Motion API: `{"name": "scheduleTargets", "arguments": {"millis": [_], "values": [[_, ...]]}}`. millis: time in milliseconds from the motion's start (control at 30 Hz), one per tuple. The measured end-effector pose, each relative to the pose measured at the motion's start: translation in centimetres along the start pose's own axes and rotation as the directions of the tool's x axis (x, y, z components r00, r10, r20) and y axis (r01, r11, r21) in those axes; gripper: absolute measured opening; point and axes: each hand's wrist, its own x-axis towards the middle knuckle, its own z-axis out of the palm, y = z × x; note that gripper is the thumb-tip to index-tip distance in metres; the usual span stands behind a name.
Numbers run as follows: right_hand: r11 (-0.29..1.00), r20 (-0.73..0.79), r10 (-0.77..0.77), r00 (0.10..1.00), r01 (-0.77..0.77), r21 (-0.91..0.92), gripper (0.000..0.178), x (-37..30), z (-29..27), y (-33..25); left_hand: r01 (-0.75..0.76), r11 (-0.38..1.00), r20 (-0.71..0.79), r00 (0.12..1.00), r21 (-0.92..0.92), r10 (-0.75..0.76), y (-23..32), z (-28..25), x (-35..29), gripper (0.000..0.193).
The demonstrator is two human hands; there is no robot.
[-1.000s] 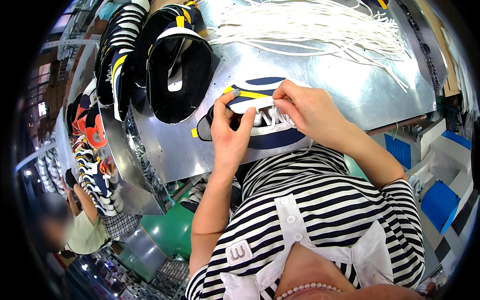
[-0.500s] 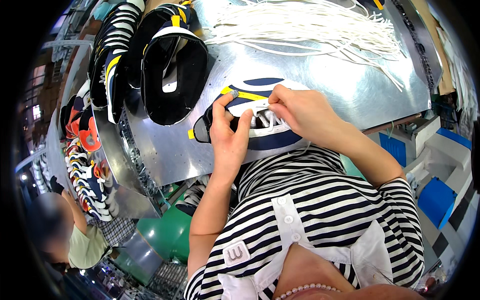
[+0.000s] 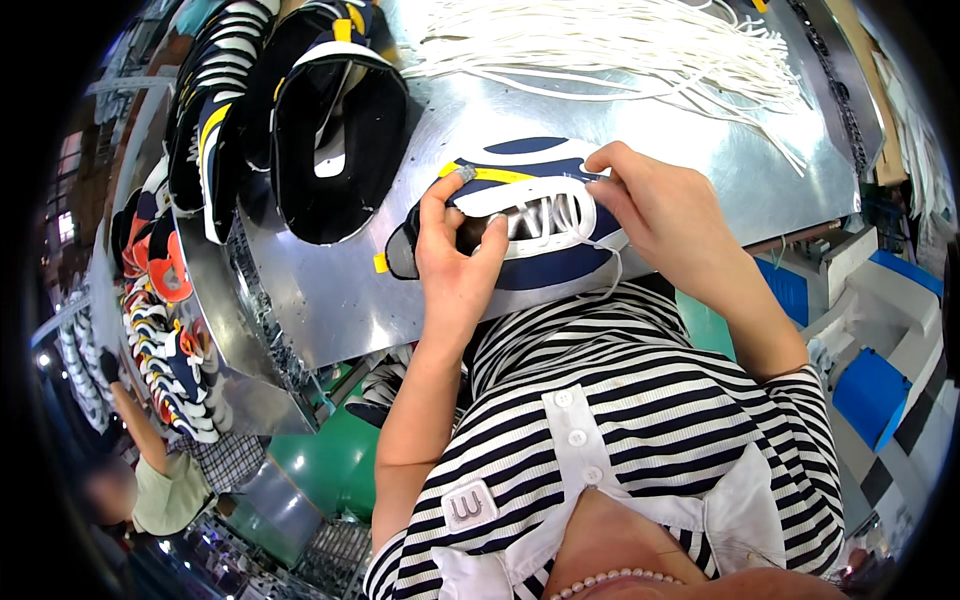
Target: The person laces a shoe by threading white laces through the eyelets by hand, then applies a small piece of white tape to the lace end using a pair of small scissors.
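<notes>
A navy, white and yellow shoe upper [image 3: 565,268] lies on the metal table, its opening toward the left and its toe end toward the right. White shoelace [image 3: 541,224] crosses its throat, and a loose end hangs off the near side. My left hand [image 3: 455,262] grips the upper at the opening, the thumb in the throat and the fingers over the far side; a grey wrap covers one fingertip. At the toe end my right hand [image 3: 672,208] is closed in a pinch. What sits between its fingertips is too small to make out.
White laces [image 3: 610,50] lie in a bundle across the table's far side. Black-lined shoe uppers [image 3: 340,150] and a nested stack [image 3: 225,100] stand at the left. More shoes [image 3: 175,360] hang beyond the table's left edge, near another person [image 3: 165,480]. Blue-and-white bins [image 3: 870,400] stand at the right.
My right hand has moved right from the far eyelet row to the toe end. More of the laced throat shows now. My left hand keeps its grip on the upper.
</notes>
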Motion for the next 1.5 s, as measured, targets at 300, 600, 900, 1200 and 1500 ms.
{"name": "scheduleTargets", "arguments": {"millis": [300,600,900,1200,1500], "values": [[0.986,-0.347,-0.124,0.930,0.155,0.063,0.019,1.3,4.2,4.2,0.140,0.934,0.257,0.965,-0.328,-0.054,2.1,-2.1,0.6,0.046],[0.980,-0.172,-0.195,0.966,0.198,-0.002,0.015,-1.7,4.0,3.2,-0.553,0.414,0.380,0.818,0.723,0.431,3.2,0.5,-1.8,0.037],[0.908,0.156,-0.379,0.912,0.333,0.253,0.010,-7.5,4.8,4.4,-0.518,0.614,0.284,0.851,0.595,0.442,2.2,1.2,2.4,0.016],[0.856,-0.107,-0.119,0.987,0.157,0.492,0.027,-1.3,2.0,2.4,-0.697,0.415,0.310,0.665,0.585,0.679,4.2,2.1,-0.8,0.020],[-0.444,0.121,-0.612,0.782,-0.466,0.765,0.024,-2.7,5.8,0.6,-0.761,0.372,0.258,0.564,0.532,0.784,5.4,1.4,-2.3,0.027]]}}
